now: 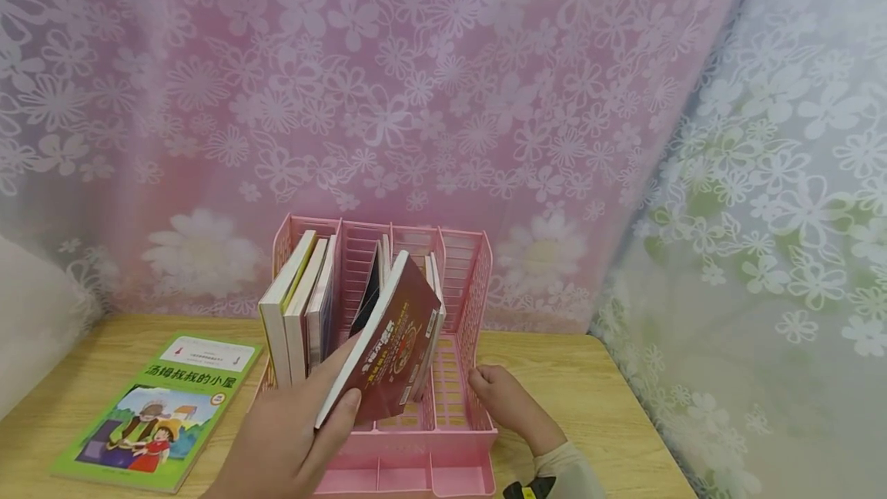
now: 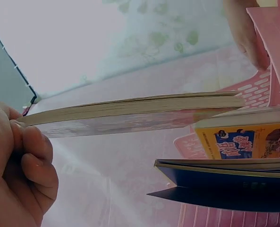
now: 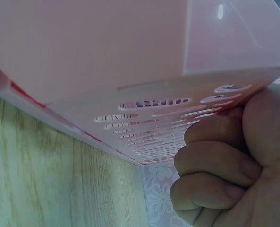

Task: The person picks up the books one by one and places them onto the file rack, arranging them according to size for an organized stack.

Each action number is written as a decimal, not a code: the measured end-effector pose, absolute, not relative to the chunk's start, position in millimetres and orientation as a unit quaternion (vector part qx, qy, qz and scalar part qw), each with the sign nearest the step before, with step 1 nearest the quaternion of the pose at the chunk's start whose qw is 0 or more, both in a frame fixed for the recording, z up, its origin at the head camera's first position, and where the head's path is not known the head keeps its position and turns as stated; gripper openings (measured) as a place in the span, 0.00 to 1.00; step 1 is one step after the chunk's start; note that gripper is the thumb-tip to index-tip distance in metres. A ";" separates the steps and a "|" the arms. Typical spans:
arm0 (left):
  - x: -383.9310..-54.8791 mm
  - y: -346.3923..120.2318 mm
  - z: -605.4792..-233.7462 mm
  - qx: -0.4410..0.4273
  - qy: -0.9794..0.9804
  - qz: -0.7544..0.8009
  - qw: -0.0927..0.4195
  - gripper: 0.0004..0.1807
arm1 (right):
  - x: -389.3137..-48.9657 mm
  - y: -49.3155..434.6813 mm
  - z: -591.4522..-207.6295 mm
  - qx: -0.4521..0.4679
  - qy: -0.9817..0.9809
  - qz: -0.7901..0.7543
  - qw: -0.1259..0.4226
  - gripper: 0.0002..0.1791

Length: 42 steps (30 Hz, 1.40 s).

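Note:
My left hand (image 1: 277, 430) grips a thin dark red book (image 1: 402, 337) by its lower left edge, thumb on the cover. The book tilts over the middle of a pink desk book rack (image 1: 402, 445). In the left wrist view its page edges (image 2: 130, 109) face the camera, with a blue book (image 2: 224, 177) and an orange-covered book (image 2: 239, 142) beyond. At the rack's right side wall, my right hand (image 1: 513, 399) holds the wall's edge between thumb and curled fingers. The right wrist view has these fingers (image 3: 210, 163) against the slotted wall.
Several books (image 1: 298, 329) stand in the rack's leftmost compartment. A dark book (image 1: 367, 291) leans in the second one, and thin books (image 1: 436, 322) stand behind the held book. Left of the rack, a green picture-covered book (image 1: 159, 414) lies flat on the wooden table (image 1: 589, 406).

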State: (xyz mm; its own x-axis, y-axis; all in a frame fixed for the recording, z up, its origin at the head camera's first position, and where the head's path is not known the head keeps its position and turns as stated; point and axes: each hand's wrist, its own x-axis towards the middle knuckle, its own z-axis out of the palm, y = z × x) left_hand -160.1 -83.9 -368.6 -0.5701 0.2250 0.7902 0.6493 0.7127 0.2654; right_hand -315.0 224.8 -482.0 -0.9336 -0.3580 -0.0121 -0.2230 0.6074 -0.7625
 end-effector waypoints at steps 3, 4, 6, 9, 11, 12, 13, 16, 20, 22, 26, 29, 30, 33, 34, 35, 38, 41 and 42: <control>-160.6 -81.2 -369.8 -0.256 -0.846 -0.273 0.379 0.31 | -314.8 224.6 -481.6 -0.164 0.893 -0.410 0.083 0.24; -160.2 -80.3 -369.9 -0.251 -0.848 -0.273 0.379 0.31 | -314.8 224.5 -481.5 -0.164 0.893 -0.410 0.083 0.24; -159.1 -78.7 -370.2 -0.240 -0.850 -0.278 0.377 0.32 | -314.9 224.3 -481.1 -0.164 0.895 -0.407 0.083 0.24; -157.8 -77.2 -371.0 -0.224 -0.847 -0.291 0.383 0.32 | -315.8 224.2 -481.3 -0.165 0.896 -0.404 0.082 0.24; -157.1 -75.9 -370.9 -0.209 -0.847 -0.299 0.386 0.31 | -316.4 224.4 -481.6 -0.167 0.897 -0.402 0.079 0.24; -156.8 -75.3 -370.8 -0.201 -0.848 -0.302 0.387 0.31 | -316.4 224.4 -481.7 -0.168 0.896 -0.403 0.079 0.24; -156.6 -74.6 -370.8 -0.191 -0.849 -0.305 0.386 0.30 | -316.7 224.5 -482.0 -0.168 0.897 -0.402 0.078 0.24; -156.9 -73.2 -370.2 -0.166 -0.859 -0.308 0.374 0.29 | -317.0 224.5 -482.8 -0.168 0.895 -0.405 0.079 0.24; -159.2 -72.7 -369.9 -0.152 -0.870 -0.306 0.356 0.28 | -316.5 223.9 -483.2 -0.167 0.892 -0.412 0.080 0.24; -160.8 -72.2 -370.1 -0.149 -0.877 -0.305 0.339 0.29 | -315.5 223.5 -482.7 -0.165 0.891 -0.415 0.080 0.24; -164.1 -70.4 -370.6 -0.146 -0.888 -0.308 0.310 0.30 | -313.7 223.4 -481.4 -0.165 0.888 -0.421 0.080 0.24; -166.3 -69.1 -371.6 -0.145 -0.890 -0.308 0.303 0.30 | -313.2 223.9 -481.2 -0.166 0.887 -0.423 0.081 0.24; -167.2 -68.8 -372.3 -0.146 -0.890 -0.307 0.304 0.29 | -313.2 224.1 -481.4 -0.167 0.888 -0.421 0.081 0.24; -171.1 -67.9 -374.3 -0.150 -0.892 -0.300 0.303 0.29 | -313.8 225.0 -482.6 -0.168 0.890 -0.416 0.080 0.24; -172.5 -67.5 -374.7 -0.148 -0.895 -0.299 0.296 0.28 | -314.1 225.3 -483.0 -0.169 0.891 -0.414 0.078 0.24; -173.8 -67.0 -374.9 -0.148 -0.898 -0.299 0.286 0.28 | -314.2 225.6 -483.4 -0.170 0.891 -0.414 0.077 0.24; -176.3 -65.0 -374.9 -0.137 -0.911 -0.306 0.241 0.28 | -314.8 226.0 -484.0 -0.170 0.891 -0.414 0.076 0.24; -177.8 -63.1 -375.4 -0.126 -0.916 -0.322 0.205 0.28 | -315.1 226.0 -483.6 -0.169 0.891 -0.413 0.078 0.25; -178.3 -62.7 -375.9 -0.123 -0.915 -0.328 0.199 0.28 | -315.2 225.8 -483.1 -0.169 0.892 -0.411 0.079 0.25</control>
